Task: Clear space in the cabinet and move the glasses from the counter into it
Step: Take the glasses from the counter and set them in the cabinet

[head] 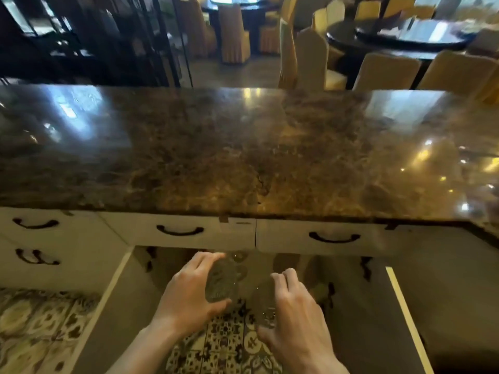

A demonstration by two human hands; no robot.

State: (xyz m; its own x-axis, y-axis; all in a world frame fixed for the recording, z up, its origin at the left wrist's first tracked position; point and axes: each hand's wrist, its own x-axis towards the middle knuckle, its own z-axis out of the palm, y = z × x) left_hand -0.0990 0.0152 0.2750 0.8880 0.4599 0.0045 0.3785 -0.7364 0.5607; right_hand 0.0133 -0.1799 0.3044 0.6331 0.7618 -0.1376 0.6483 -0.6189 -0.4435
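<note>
My left hand (189,295) grips a clear cut-pattern glass (221,282), held below the counter's front edge. A second clear glass (263,306) is in my right hand (294,322), beside the first and a little lower. Both hands hover in front of the open cabinet (270,263) under the dark brown marble counter (243,152). The cabinet's two doors (113,298) (405,314) stand swung outward on either side of my arms. More glassware shows dimly inside the cabinet behind the left glass. No glasses stand on the visible counter top.
White drawers with dark curved handles (179,230) (334,237) run under the counter. Patterned floor tiles (229,344) lie below my hands. Beyond the counter are dark round dining tables (405,36) with yellow-covered chairs (386,71) and a dark glass partition (108,41).
</note>
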